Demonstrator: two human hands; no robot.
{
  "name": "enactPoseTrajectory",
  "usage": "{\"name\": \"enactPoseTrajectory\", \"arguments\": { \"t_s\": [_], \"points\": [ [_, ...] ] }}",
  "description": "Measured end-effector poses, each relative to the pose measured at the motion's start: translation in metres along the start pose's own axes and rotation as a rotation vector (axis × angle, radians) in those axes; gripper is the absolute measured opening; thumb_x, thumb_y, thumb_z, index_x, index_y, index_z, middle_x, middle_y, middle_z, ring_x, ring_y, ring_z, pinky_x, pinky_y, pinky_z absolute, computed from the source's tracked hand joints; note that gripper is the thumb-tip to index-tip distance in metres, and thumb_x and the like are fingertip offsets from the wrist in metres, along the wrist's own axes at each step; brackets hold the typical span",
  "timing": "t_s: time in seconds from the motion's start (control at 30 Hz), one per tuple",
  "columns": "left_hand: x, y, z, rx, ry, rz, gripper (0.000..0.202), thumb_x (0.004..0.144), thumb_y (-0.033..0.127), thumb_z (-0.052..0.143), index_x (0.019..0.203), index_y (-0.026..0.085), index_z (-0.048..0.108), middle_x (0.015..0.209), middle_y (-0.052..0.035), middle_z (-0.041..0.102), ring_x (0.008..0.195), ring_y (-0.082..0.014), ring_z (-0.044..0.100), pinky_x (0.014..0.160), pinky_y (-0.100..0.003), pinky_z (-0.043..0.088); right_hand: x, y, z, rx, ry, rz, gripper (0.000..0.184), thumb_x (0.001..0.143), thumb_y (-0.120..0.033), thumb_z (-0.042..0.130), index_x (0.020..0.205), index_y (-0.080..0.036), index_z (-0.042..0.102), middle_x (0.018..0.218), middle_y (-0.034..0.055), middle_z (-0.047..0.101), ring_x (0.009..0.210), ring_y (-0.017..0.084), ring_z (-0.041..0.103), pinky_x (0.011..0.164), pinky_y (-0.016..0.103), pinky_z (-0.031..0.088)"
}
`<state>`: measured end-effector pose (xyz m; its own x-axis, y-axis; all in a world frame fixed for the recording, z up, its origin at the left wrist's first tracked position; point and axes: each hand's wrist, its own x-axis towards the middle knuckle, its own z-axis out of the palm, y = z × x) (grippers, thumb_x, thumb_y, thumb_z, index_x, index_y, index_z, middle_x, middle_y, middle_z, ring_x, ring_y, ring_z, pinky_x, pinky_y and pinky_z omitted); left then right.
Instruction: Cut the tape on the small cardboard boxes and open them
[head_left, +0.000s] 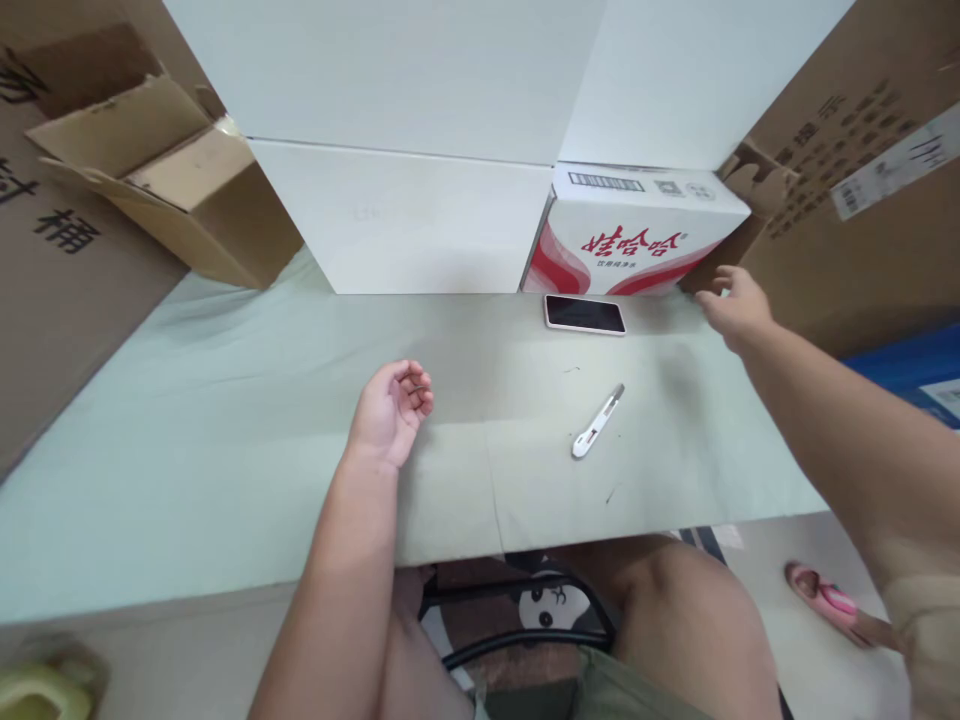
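Observation:
My left hand (391, 412) rests by the middle of the pale green tabletop (225, 440), palm turned to the side and fingers loosely curled, with nothing visible in it. On the right, my right hand (739, 308) hovers over the far edge of the table, thumb and fingers apart and holding nothing I can see. Nearest to it is a white and red printed carton (637, 240). A phone (584, 315) with a dark screen lies in front of that carton. Closer to me, a white utility knife (598, 422) lies diagonally on the cloth.
White boxes (420, 220) stand stacked along the back. An opened cardboard box (232, 215) sits at the back left. Large brown cartons (885, 230) flank the right side, beside a blue item (907, 365). Below the front edge are my legs and a black metal frame (517, 640).

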<state>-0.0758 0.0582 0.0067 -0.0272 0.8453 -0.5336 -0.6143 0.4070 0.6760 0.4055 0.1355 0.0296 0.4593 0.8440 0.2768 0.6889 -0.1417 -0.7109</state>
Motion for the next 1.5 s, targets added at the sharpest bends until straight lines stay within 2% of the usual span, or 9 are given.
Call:
{"name": "enactPoseTrajectory", "arguments": {
  "t_s": [0.23, 0.43, 0.57, 0.8, 1.0, 1.07, 1.17, 1.3, 1.5],
  "points": [
    [-0.01, 0.002, 0.001, -0.053, -0.023, 0.016, 0.01, 0.073, 0.026, 0.061, 0.068, 0.018, 0.057, 0.058, 0.0014, 0.057, 0.048, -0.0088, 0.05, 0.05, -0.019, 0.043, -0.063, -0.047, 0.005, -0.136, -0.141, 0.057, 0.024, 0.074, -0.016, 0.07, 0.094, -0.021, 0.059, 0.109, 0.0137, 0.065, 0.079, 0.018, 0.059, 0.077, 0.037, 0.048],
    [-0.031, 0.003, -0.001, -0.169, -0.008, 0.026, 0.01, 0.071, 0.026, 0.062, 0.068, 0.018, 0.056, 0.057, 0.0031, 0.056, 0.047, -0.0078, 0.049, 0.049, -0.019, 0.039, -0.106, -0.128, 0.038, -0.158, -0.461, -0.277, 0.034, 0.075, -0.022, 0.068, 0.108, -0.021, 0.066, 0.119, 0.0137, 0.066, 0.101, 0.03, 0.071, 0.09, 0.05, 0.059],
    [-0.037, 0.01, -0.01, -0.293, 0.041, 0.033, 0.01, 0.075, 0.023, 0.059, 0.068, 0.018, 0.054, 0.057, 0.0036, 0.053, 0.046, -0.0067, 0.047, 0.048, -0.018, 0.036, -0.147, -0.204, 0.105, -0.153, -0.704, -0.667, 0.039, 0.081, -0.025, 0.061, 0.119, -0.02, 0.064, 0.123, 0.0156, 0.064, 0.109, 0.031, 0.071, 0.093, 0.052, 0.061],
    [-0.035, 0.032, -0.025, -0.552, 0.099, 0.105, 0.016, 0.079, 0.019, 0.054, 0.064, 0.018, 0.048, 0.054, 0.0049, 0.043, 0.043, -0.0051, 0.038, 0.046, -0.017, 0.028, -0.204, -0.346, 0.271, 0.145, -0.795, -0.899, 0.039, 0.083, -0.015, 0.058, 0.121, -0.02, 0.061, 0.14, 0.014, 0.055, 0.115, 0.023, 0.067, 0.102, 0.044, 0.058],
    [-0.032, 0.045, -0.046, -0.684, 0.189, 0.164, 0.016, 0.077, 0.018, 0.052, 0.062, 0.018, 0.046, 0.054, 0.0048, 0.041, 0.045, -0.0067, 0.037, 0.048, -0.021, 0.028, -0.191, -0.449, 0.358, 0.087, -0.68, -0.771, 0.032, 0.083, -0.015, 0.067, 0.114, -0.018, 0.061, 0.166, 0.0128, 0.026, 0.128, 0.024, 0.061, 0.121, 0.048, 0.043],
    [-0.033, 0.05, -0.051, -0.712, 0.21, 0.193, 0.017, 0.078, 0.019, 0.051, 0.062, 0.019, 0.046, 0.054, 0.0049, 0.04, 0.046, -0.0072, 0.037, 0.048, -0.021, 0.028, -0.182, -0.466, 0.373, 0.079, -0.654, -0.757, 0.029, 0.081, -0.011, 0.067, 0.109, -0.018, 0.063, 0.165, 0.0134, 0.032, 0.136, 0.028, 0.056, 0.124, 0.05, 0.039],
    [-0.037, 0.055, -0.051, -0.707, 0.208, 0.245, 0.017, 0.077, 0.017, 0.051, 0.061, 0.019, 0.044, 0.054, 0.0048, 0.04, 0.046, -0.0069, 0.037, 0.049, -0.02, 0.029, -0.175, -0.465, 0.384, 0.106, -0.623, -0.785, 0.029, 0.083, -0.008, 0.061, 0.109, -0.019, 0.064, 0.153, 0.0113, 0.052, 0.145, 0.027, 0.049, 0.129, 0.046, 0.033],
    [-0.051, 0.05, -0.043, -0.618, 0.104, 0.323, 0.018, 0.079, 0.017, 0.053, 0.063, 0.018, 0.047, 0.057, 0.0041, 0.042, 0.048, -0.0063, 0.038, 0.049, -0.018, 0.03, -0.184, -0.417, 0.369, 0.213, -0.575, -0.825, 0.039, 0.089, -0.011, 0.053, 0.127, -0.019, 0.057, 0.155, 0.0082, 0.05, 0.148, 0.022, 0.042, 0.128, 0.042, 0.034],
    [-0.084, 0.044, -0.035, -0.45, -0.116, 0.552, 0.018, 0.084, 0.021, 0.06, 0.067, 0.018, 0.056, 0.06, 0.0027, 0.047, 0.052, -0.0071, 0.042, 0.051, -0.019, 0.036, -0.209, -0.305, 0.262, 0.493, -0.494, -0.723, 0.025, 0.094, -0.026, 0.053, 0.117, -0.024, 0.063, 0.135, 0.0094, 0.059, 0.119, 0.023, 0.065, 0.103, 0.044, 0.056]
  ]
}}
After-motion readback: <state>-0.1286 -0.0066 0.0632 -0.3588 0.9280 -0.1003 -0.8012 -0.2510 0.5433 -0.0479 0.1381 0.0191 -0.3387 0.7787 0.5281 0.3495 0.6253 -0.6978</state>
